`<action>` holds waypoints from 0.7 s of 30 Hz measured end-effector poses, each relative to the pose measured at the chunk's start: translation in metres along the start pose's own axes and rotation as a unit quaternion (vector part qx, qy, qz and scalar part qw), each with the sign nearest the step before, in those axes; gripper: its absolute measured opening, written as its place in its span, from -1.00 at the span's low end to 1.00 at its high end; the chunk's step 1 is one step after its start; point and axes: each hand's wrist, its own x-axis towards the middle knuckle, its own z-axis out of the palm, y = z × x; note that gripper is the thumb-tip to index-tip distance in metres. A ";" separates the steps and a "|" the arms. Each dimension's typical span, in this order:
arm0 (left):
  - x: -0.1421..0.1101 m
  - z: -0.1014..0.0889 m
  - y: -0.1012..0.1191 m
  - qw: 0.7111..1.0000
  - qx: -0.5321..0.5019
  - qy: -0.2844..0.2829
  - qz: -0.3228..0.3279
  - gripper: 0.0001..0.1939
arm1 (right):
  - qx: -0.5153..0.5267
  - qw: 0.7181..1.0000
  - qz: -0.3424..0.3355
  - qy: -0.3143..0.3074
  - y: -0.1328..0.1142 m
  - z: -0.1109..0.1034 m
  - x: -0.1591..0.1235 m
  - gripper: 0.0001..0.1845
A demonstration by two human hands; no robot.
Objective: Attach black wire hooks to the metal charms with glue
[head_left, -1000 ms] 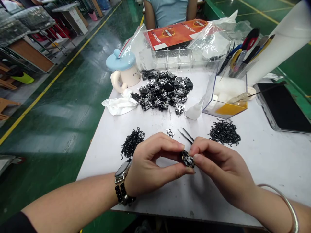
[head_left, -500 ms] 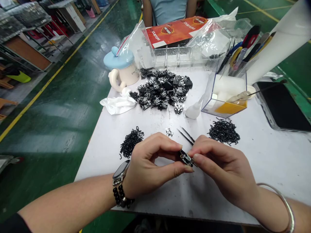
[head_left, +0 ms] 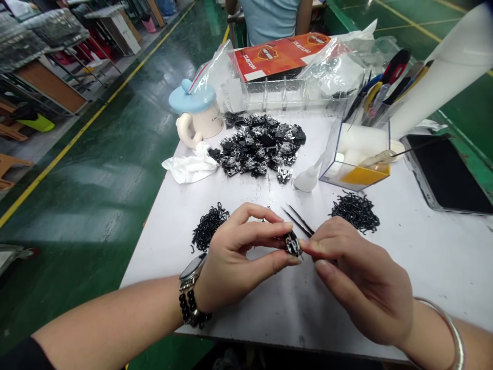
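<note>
My left hand (head_left: 236, 254) pinched the black-and-silver component (head_left: 294, 244); my right hand (head_left: 365, 275), thumb and forefinger parted, needed, I judged, gentle fingertip contact.

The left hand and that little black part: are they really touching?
Touching. The head view shows the left hand pinching the black part between its thumb and fingertips.

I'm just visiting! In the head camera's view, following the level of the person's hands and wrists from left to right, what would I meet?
Wristwatch → left hand → small black-and-silver part between its fingertips → right hand → silver bangle.
</note>
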 end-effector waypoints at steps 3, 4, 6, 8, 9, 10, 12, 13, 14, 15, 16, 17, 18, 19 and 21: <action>0.001 -0.002 0.002 0.999 0.032 0.002 -0.005 -0.58 | -0.034 0.999 -0.019 0.004 0.002 0.000 0.001 -0.63; 0.002 -0.002 0.002 0.999 0.041 0.005 -0.007 -0.59 | -0.049 0.998 -0.027 0.003 0.002 0.000 0.001 -0.64; 0.002 -0.002 0.003 0.998 0.055 0.018 -0.015 -0.64 | -0.085 0.995 -0.051 0.005 0.003 0.002 0.001 -0.65; 0.002 -0.002 0.004 0.997 0.063 0.035 -0.033 -0.68 | -0.137 0.988 -0.072 0.014 0.004 0.004 0.000 -0.67; 0.002 -0.001 0.004 0.996 0.066 0.042 -0.048 -0.69 | -0.167 0.982 -0.080 0.022 0.003 0.005 -0.001 -0.68; 0.001 -0.001 0.004 0.994 0.067 0.049 -0.066 -0.71 | -0.198 0.976 -0.085 0.029 0.003 0.007 -0.002 -0.70; 0.000 0.001 0.004 0.991 0.066 0.061 -0.096 -0.74 | -0.254 0.962 -0.088 0.041 0.002 0.010 -0.003 -0.74; -0.001 0.001 0.004 0.991 0.061 0.064 -0.104 -0.74 | -0.275 0.956 -0.089 0.045 0.001 0.012 -0.004 -0.75; -0.001 0.002 0.003 0.990 0.053 0.065 -0.109 -0.75 | -0.293 0.950 -0.092 0.050 0.001 0.014 -0.004 -0.76; -0.001 0.003 0.003 0.991 0.043 0.064 -0.113 -0.74 | -0.309 0.945 -0.094 0.054 0.000 0.015 -0.004 -0.76; -0.002 0.003 0.002 0.991 0.032 0.061 -0.115 -0.73 | -0.324 0.940 -0.095 0.058 0.000 0.016 -0.004 -0.76; -0.001 0.004 0.002 0.991 0.021 0.059 -0.117 -0.72 | -0.333 0.936 -0.095 0.059 -0.001 0.017 -0.004 -0.76; -0.001 0.004 0.002 0.991 0.014 0.057 -0.118 -0.72 | -0.338 0.934 -0.095 0.058 -0.001 0.018 -0.004 -0.76; -0.001 0.004 0.002 0.991 0.010 0.056 -0.119 -0.73 | -0.339 0.934 -0.095 0.056 -0.001 0.019 -0.004 -0.76; 0.000 0.004 0.002 0.992 0.010 0.055 -0.118 -0.74 | -0.332 0.937 -0.093 0.050 -0.002 0.020 -0.004 -0.77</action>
